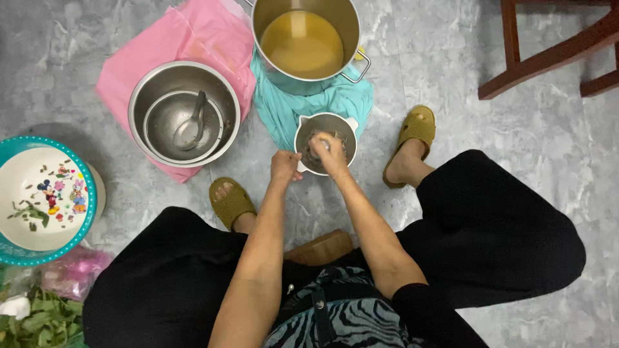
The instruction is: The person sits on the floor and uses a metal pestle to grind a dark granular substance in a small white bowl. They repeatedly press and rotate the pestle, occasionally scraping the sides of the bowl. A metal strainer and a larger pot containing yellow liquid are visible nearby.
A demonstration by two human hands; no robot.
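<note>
A small stone mortar (340, 124) stands on the grey floor between my feet, on the edge of a teal cloth (335, 98). My left hand (284, 165) grips the mortar's near rim. Inside the bowl, my right hand (329, 154) is closed around a pestle, whose pale top shows above my fingers. Dark crushed bits lie in the mortar.
A tall steel pot (351, 26) of yellowish liquid stands behind the mortar. A steel bowl (138, 106) holding a strainer and ladle sits on a pink cloth (206, 32). A teal-rimmed plate (13, 193) and green leaves (39, 322) lie at left. Wooden chair legs (548, 58) stand at top right.
</note>
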